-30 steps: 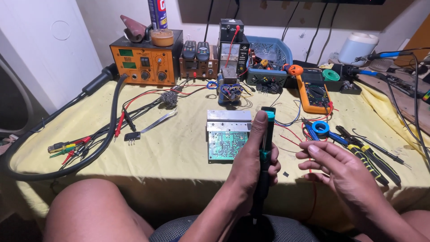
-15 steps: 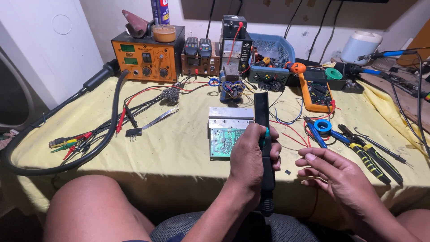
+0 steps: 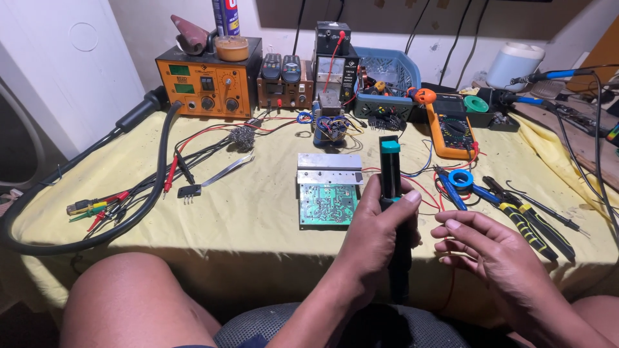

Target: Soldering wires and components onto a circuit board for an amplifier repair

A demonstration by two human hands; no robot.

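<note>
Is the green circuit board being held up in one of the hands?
No: the green circuit board lies flat on the yellow tablecloth, while the left hand grips a black tool.

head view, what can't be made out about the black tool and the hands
- Black tool: middle hidden by the left hand; its lower end is too dark to make out.
- Right hand: curled fingers hide anything pinched.
- Circuit board: parts too small to tell.
</note>
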